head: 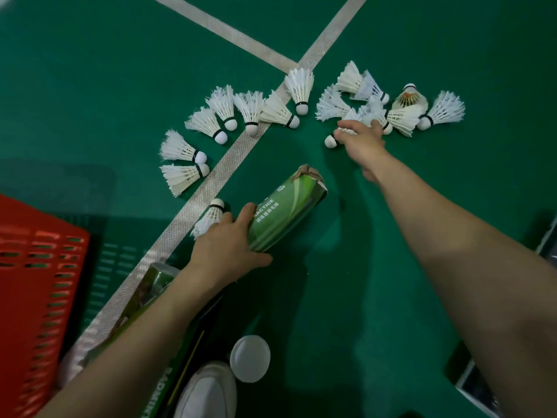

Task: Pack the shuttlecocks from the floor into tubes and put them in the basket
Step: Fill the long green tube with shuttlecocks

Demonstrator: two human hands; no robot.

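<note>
Several white feather shuttlecocks [251, 111] lie in an arc on the green court floor. My left hand [229, 248] grips a green cardboard tube [286, 209], tilted with its torn open end pointing up and to the right. My right hand [363, 143] reaches into the right-hand cluster, its fingers closed around a shuttlecock [331, 141] whose white cork pokes out to the left. One more shuttlecock [211, 217] lies just left of my left hand. The red slotted basket [33, 285] stands at the lower left.
White court lines [229, 152] cross the floor. A second green tube [150, 291] lies under my left forearm. A white round tube cap [250, 359] rests near my white shoe [208, 393]. Dark objects sit at the right edge.
</note>
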